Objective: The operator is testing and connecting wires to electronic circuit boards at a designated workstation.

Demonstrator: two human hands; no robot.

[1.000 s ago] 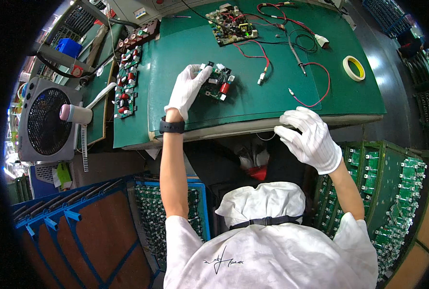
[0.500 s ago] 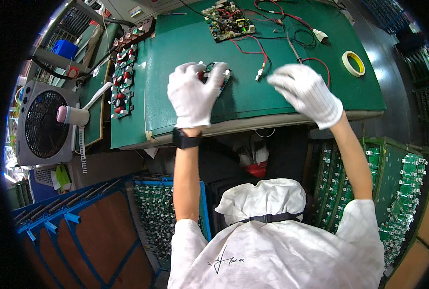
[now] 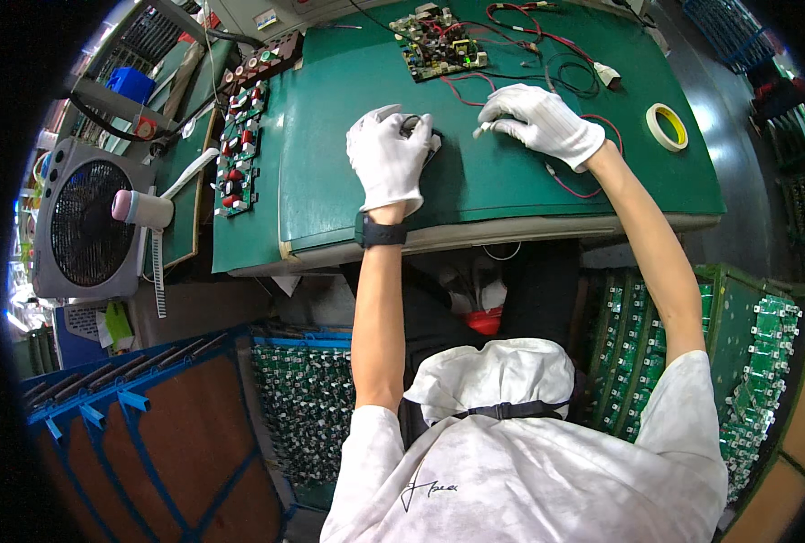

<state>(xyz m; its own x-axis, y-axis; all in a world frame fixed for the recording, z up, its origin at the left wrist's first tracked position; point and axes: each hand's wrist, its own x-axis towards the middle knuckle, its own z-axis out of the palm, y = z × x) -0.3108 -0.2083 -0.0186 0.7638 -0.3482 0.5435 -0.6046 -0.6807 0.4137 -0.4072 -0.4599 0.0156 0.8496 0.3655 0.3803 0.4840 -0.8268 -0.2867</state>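
My left hand (image 3: 387,161), in a white glove, is closed around a small circuit board (image 3: 435,143). Most of that board is hidden under the palm and fingers; only its right edge shows. To the right, my right hand (image 3: 540,125), also gloved in white, is held over the mat with its thumb and fingers bent together. A red wire (image 3: 464,88) runs from the larger circuit board (image 3: 439,45) and disappears behind these fingers. What they pinch, if anything, I cannot make out.
Red-and-black circuit boards (image 3: 240,149) line the left of the green mat (image 3: 330,195). A yellow tape roll (image 3: 667,127) lies at the right, near a white plug (image 3: 607,74). A fan (image 3: 90,217) stands at the left; board racks (image 3: 303,407) flank my lap.
My left hand has shifted a little to the right with the small board. My right hand has moved left and away from me, over where the red wire's white connector lay.
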